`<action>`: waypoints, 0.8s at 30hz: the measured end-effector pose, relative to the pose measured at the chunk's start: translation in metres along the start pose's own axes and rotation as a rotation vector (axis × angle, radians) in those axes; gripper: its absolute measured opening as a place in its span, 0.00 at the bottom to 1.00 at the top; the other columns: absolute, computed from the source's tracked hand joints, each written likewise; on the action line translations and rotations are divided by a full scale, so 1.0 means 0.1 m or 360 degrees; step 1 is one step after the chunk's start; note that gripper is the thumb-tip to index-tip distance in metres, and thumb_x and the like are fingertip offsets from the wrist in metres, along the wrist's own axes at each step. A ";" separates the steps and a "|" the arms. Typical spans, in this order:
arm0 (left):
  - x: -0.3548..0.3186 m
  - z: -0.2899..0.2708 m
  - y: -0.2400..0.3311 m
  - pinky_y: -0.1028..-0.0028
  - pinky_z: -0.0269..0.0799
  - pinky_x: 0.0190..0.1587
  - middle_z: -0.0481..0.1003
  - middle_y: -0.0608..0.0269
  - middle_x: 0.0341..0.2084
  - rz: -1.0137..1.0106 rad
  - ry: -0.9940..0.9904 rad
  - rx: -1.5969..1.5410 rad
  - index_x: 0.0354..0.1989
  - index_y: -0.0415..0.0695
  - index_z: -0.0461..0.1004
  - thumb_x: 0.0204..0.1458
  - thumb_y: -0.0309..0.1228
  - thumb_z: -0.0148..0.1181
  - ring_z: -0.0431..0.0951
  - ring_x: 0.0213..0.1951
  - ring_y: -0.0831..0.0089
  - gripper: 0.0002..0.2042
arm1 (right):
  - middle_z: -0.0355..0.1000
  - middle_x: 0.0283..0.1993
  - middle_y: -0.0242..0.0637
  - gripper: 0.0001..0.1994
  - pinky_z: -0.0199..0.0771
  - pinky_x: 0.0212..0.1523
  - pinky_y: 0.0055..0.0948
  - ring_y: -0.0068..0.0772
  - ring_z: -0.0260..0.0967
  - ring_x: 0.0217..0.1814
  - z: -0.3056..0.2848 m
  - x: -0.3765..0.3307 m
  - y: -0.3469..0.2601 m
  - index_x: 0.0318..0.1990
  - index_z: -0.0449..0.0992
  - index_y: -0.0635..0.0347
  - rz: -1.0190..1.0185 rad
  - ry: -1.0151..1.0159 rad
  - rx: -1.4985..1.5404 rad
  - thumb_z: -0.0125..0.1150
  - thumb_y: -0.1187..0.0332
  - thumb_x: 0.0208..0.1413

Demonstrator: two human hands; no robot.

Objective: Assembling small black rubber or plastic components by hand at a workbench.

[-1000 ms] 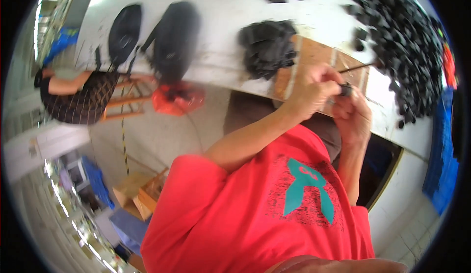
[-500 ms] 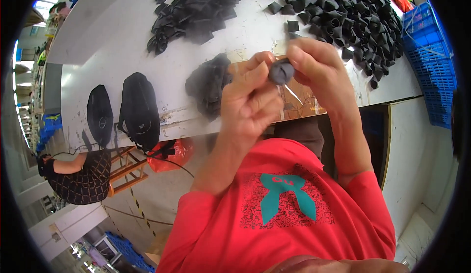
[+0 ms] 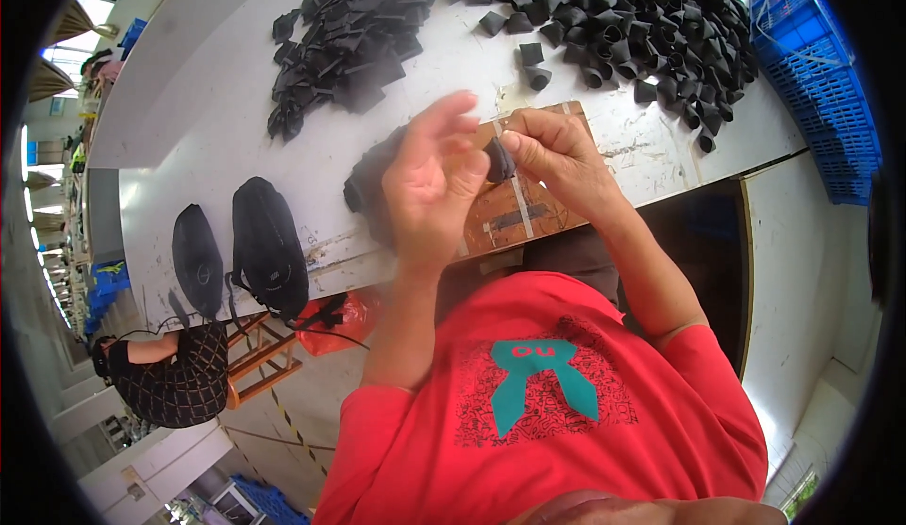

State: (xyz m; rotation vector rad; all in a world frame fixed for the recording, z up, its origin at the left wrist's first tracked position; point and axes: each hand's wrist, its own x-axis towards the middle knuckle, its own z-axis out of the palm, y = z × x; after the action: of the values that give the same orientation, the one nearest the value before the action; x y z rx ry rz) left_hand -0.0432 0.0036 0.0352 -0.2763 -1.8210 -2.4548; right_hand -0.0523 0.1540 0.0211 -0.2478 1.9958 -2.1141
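Right hand [image 3: 563,159]'s got that small black fabric piece [image 3: 500,161] pinched over the brown board [image 3: 493,206] — probably to steady it — while the left hand [image 3: 429,178]'s beside it, fingers spread, can't tell if touching.

We see the left hand [image 3: 432,174] blurred, and cannot tell whether its thumb touches the small black piece [image 3: 500,161] that the right hand [image 3: 563,162] pinches. The left hand hides part of a black cloth heap [image 3: 370,187] from us. The top edge cuts off our view of the black loops [image 3: 642,39], and we cannot make out the shadowed space [image 3: 694,242] under the table [image 3: 203,124]
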 end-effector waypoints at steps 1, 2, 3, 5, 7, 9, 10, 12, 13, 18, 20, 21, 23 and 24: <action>0.02 -0.01 0.03 0.80 0.63 0.41 0.71 0.64 0.31 0.0121 -0.0165 0.0315 0.39 0.36 0.70 0.45 0.21 0.56 0.69 0.37 0.77 0.11 | 0.61 0.18 0.23 0.14 0.55 0.20 0.16 0.11 0.54 0.22 0.00 0.00 0.00 0.26 0.70 0.65 -0.0006 0.0004 0.0000 0.53 0.62 0.54; 0.08 -0.04 0.02 0.81 0.63 0.39 0.72 0.64 0.32 0.0262 -0.0316 0.0430 0.36 0.36 0.72 0.44 0.20 0.57 0.69 0.35 0.77 0.09 | 0.62 0.19 0.25 0.13 0.57 0.20 0.17 0.13 0.56 0.21 0.00 0.00 0.01 0.27 0.70 0.65 -0.0087 0.0074 -0.0009 0.53 0.62 0.53; 0.08 -0.05 0.03 0.81 0.63 0.39 0.72 0.64 0.32 0.0267 -0.0321 0.0430 0.36 0.36 0.72 0.44 0.20 0.57 0.69 0.35 0.77 0.09 | 0.63 0.19 0.27 0.13 0.58 0.21 0.17 0.15 0.57 0.21 -0.01 0.00 0.01 0.28 0.71 0.65 -0.0168 0.0145 -0.0018 0.54 0.62 0.53; 0.08 -0.08 0.04 0.80 0.63 0.39 0.72 0.63 0.31 0.0260 -0.0273 0.0513 0.34 0.37 0.73 0.44 0.20 0.57 0.70 0.34 0.78 0.08 | 0.64 0.21 0.30 0.11 0.60 0.21 0.20 0.21 0.60 0.21 -0.01 -0.01 -0.02 0.29 0.71 0.64 -0.0486 0.0337 -0.0329 0.56 0.63 0.51; 0.05 -0.09 0.00 0.79 0.64 0.40 0.73 0.62 0.29 0.0270 -0.0222 0.0459 0.34 0.37 0.72 0.45 0.20 0.57 0.71 0.33 0.77 0.07 | 0.65 0.22 0.32 0.10 0.62 0.22 0.22 0.26 0.62 0.22 0.01 -0.06 -0.09 0.30 0.71 0.63 -0.0797 0.0527 -0.0647 0.58 0.64 0.49; 0.00 -0.08 -0.04 0.75 0.65 0.41 0.72 0.60 0.29 0.0048 0.0003 -0.0315 0.35 0.37 0.72 0.48 0.23 0.54 0.70 0.34 0.73 0.06 | 0.65 0.25 0.37 0.09 0.64 0.23 0.28 0.36 0.64 0.24 0.07 -0.13 -0.17 0.32 0.72 0.61 -0.0883 0.0418 -0.0955 0.60 0.67 0.44; 0.00 -0.09 -0.04 0.73 0.65 0.41 0.72 0.59 0.30 0.0020 0.0018 -0.0525 0.35 0.38 0.71 0.50 0.25 0.53 0.70 0.35 0.71 0.06 | 0.64 0.23 0.36 0.10 0.64 0.22 0.30 0.37 0.64 0.23 0.09 -0.13 -0.19 0.33 0.72 0.60 -0.0891 0.0348 -0.1090 0.61 0.68 0.43; -0.01 -0.14 -0.06 0.73 0.65 0.42 0.72 0.58 0.31 -0.0021 0.0055 -0.0639 0.35 0.38 0.71 0.50 0.25 0.52 0.70 0.36 0.71 0.06 | 0.64 0.23 0.37 0.10 0.63 0.21 0.29 0.37 0.64 0.22 0.11 -0.12 -0.19 0.33 0.72 0.61 -0.0925 0.0371 -0.1124 0.61 0.69 0.43; -0.04 -0.15 -0.06 0.73 0.65 0.42 0.72 0.58 0.32 -0.0058 0.0096 -0.0754 0.35 0.38 0.71 0.50 0.24 0.52 0.70 0.36 0.72 0.06 | 0.64 0.22 0.37 0.10 0.63 0.21 0.29 0.36 0.63 0.21 0.12 -0.12 -0.18 0.33 0.72 0.61 -0.0963 0.0390 -0.1158 0.61 0.69 0.43; -0.07 -0.10 -0.09 0.72 0.65 0.42 0.72 0.59 0.33 0.0038 0.0164 -0.0595 0.35 0.38 0.71 0.50 0.24 0.52 0.70 0.36 0.73 0.05 | 0.66 0.21 0.36 0.06 0.62 0.19 0.24 0.27 0.64 0.20 0.19 -0.12 -0.24 0.31 0.73 0.64 -0.0797 0.0426 -0.0608 0.57 0.74 0.44; -0.07 -0.09 -0.08 0.72 0.65 0.43 0.72 0.59 0.33 0.0089 0.0153 -0.0516 0.35 0.38 0.71 0.50 0.24 0.52 0.71 0.37 0.73 0.05 | 0.69 0.21 0.33 0.06 0.62 0.19 0.18 0.16 0.63 0.19 0.19 -0.11 -0.28 0.31 0.74 0.66 -0.0415 0.0340 -0.0219 0.53 0.76 0.47; -0.08 -0.09 -0.08 0.72 0.65 0.43 0.72 0.59 0.32 0.0109 0.0174 -0.0490 0.34 0.38 0.71 0.50 0.24 0.52 0.71 0.36 0.73 0.05 | 0.69 0.21 0.33 0.06 0.62 0.19 0.18 0.16 0.63 0.19 0.18 -0.10 -0.29 0.31 0.74 0.66 -0.0412 0.0341 -0.0219 0.53 0.76 0.47; -0.09 -0.09 -0.11 0.72 0.65 0.43 0.73 0.58 0.32 0.0129 0.0195 -0.0466 0.34 0.38 0.71 0.50 0.24 0.52 0.71 0.36 0.73 0.05 | 0.70 0.21 0.31 0.06 0.62 0.21 0.13 0.14 0.63 0.20 0.14 -0.06 -0.28 0.31 0.74 0.67 0.0107 0.0234 0.0486 0.51 0.76 0.48; -0.11 -0.10 -0.13 0.73 0.65 0.43 0.73 0.58 0.32 0.0114 0.0226 -0.0422 0.34 0.37 0.71 0.50 0.24 0.52 0.71 0.36 0.73 0.05 | 0.70 0.22 0.32 0.06 0.62 0.20 0.13 0.14 0.64 0.20 0.12 -0.04 -0.22 0.32 0.73 0.66 0.0228 0.0232 0.0588 0.51 0.76 0.48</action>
State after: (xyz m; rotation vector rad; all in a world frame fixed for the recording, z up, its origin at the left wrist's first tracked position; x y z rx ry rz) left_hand -0.0358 -0.0022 0.0183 -0.1731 -1.4078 -2.5896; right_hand -0.0461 0.1447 0.0439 0.1117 1.5914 -2.4070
